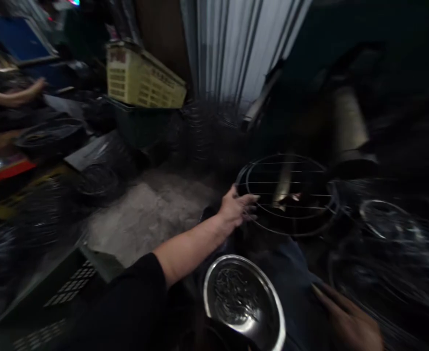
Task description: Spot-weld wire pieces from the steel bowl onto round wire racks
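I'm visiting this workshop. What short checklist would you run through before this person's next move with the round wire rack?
1. Left hand on the round wire rack: ok, fingers rest against its edge.
2. Grip firmly closed on the rack: cannot tell.
3. Rack's wires in shape: ok, they look evenly spaced, though blurred.
4. Right hand free of the dark wire beside it: cannot tell, too dim.
5. Steel bowl apart from the left hand: ok, it sits below it.
6. Co-worker's hand well apart: ok, far up on the left.

Dim, blurry, glare on steel bowl (244,302)
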`<state>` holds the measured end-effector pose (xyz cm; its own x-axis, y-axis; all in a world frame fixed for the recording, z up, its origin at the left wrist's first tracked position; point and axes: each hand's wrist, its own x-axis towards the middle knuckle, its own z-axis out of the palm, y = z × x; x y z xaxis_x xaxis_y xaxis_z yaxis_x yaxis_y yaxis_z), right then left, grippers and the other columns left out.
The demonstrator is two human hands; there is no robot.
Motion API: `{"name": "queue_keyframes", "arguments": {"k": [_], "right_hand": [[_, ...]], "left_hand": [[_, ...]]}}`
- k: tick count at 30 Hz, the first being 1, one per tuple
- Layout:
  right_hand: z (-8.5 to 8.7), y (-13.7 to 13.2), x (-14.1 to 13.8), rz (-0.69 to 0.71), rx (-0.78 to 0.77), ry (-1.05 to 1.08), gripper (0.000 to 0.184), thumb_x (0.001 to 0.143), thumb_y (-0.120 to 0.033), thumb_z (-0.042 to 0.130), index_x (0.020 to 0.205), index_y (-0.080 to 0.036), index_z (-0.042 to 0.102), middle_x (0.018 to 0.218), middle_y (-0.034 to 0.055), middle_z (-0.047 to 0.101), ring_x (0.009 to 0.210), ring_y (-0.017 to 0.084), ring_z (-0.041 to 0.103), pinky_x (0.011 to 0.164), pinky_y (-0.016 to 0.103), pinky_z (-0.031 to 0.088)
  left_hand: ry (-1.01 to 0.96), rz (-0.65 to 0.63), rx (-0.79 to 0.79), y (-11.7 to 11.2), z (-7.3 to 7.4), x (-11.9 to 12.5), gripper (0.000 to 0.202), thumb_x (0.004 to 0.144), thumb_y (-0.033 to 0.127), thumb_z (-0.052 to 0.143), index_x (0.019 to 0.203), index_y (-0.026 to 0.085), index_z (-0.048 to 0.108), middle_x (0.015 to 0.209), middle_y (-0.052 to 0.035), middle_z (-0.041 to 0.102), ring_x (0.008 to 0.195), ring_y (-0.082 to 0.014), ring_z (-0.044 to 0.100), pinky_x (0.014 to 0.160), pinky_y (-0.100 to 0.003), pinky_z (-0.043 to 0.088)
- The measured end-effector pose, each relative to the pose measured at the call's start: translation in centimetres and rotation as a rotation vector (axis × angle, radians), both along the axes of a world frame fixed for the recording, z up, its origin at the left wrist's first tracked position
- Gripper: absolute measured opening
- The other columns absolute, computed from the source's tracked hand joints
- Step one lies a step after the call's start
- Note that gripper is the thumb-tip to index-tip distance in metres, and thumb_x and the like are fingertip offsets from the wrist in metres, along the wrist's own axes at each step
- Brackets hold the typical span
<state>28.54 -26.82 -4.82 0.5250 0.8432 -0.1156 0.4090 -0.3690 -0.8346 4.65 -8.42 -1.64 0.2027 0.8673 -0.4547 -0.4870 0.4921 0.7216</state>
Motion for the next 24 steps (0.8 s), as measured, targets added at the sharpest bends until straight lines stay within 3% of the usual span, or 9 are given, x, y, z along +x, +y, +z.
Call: {"name": "queue_keyframes", "arguments": {"k": [3,7,9,12,16,21,24], "right_hand": [[0.3,1.1,0.4,-0.108,-0.003,0.088,0.036,0.053,-0.055,0.086,0.072,-0.025,0.081,0.075,0.0072,0.077,0.074,0.033,0.073,0.058,0.039,0.060],[3.0,5.0,-1.8,-0.106,0.198,0.321,0.049,0.052,-0.050,0.091,0.090,-0.019,0.081,0.078,0.0075,0.077,0.064,0.023,0.071,0.062,0.034,0.060],[4.1,7.1,-3.1,-0.102,0.331,0.441,0.045,0.055,-0.047,0.092,0.088,-0.019,0.080,0.078,0.0067,0.077,0.061,0.019,0.069,0.056,0.030,0.058],[4.3,9.5,-4.2,-0.072,0.411,0.499,0.039,0.055,-0.041,0.093,0.084,-0.018,0.080,0.077,0.0058,0.076,0.061,0.018,0.069,0.057,0.030,0.058],[4.1,10.9,-4.4,0.023,0.319,0.468,0.038,0.049,-0.039,0.093,0.078,-0.017,0.081,0.070,0.0053,0.075,0.058,0.016,0.067,0.053,0.027,0.054],[5.7,11.8,-4.7,0.188,0.177,0.387,0.041,0.046,-0.046,0.092,0.072,-0.017,0.080,0.064,0.0059,0.073,0.054,0.018,0.065,0.044,0.025,0.049],[6.0,12.4,-5.6,0.133,0.185,0.369,0.044,0.047,-0.049,0.091,0.072,-0.015,0.079,0.054,0.0045,0.068,0.045,0.017,0.062,0.040,0.025,0.048]], "left_hand": [[0.024,-0.013,0.003,0.8,0.7,-0.5,0.067,0.062,0.022,0.083,0.120,0.030,0.050,0.085,0.0030,0.062,0.065,-0.0144,0.062,0.071,-0.042,0.057],[0.066,-0.009,0.007,0.6,1.7,-0.8,0.082,0.060,0.021,0.086,0.131,0.032,0.047,0.087,0.0022,0.063,0.068,-0.0157,0.064,0.072,-0.041,0.057],[0.090,-0.014,0.027,0.6,2.0,-0.8,0.087,0.058,0.021,0.087,0.134,0.032,0.047,0.089,0.0019,0.064,0.068,-0.0155,0.064,0.071,-0.040,0.057],[0.121,-0.034,0.052,0.9,2.4,-1.3,0.089,0.057,0.021,0.086,0.136,0.032,0.048,0.090,0.0015,0.064,0.069,-0.0156,0.064,0.072,-0.042,0.057],[0.172,-0.067,0.069,2.0,2.9,-2.5,0.087,0.057,0.021,0.085,0.136,0.030,0.049,0.090,0.0016,0.065,0.068,-0.0156,0.065,0.074,-0.044,0.056],[0.207,-0.093,0.037,3.2,3.7,-3.4,0.080,0.055,0.020,0.085,0.129,0.028,0.054,0.085,0.0022,0.065,0.067,-0.0165,0.066,0.076,-0.047,0.056],[0.219,-0.112,0.047,3.8,4.0,-3.6,0.074,0.055,0.020,0.085,0.123,0.027,0.056,0.083,0.0027,0.065,0.066,-0.0166,0.066,0.076,-0.045,0.056]]}}
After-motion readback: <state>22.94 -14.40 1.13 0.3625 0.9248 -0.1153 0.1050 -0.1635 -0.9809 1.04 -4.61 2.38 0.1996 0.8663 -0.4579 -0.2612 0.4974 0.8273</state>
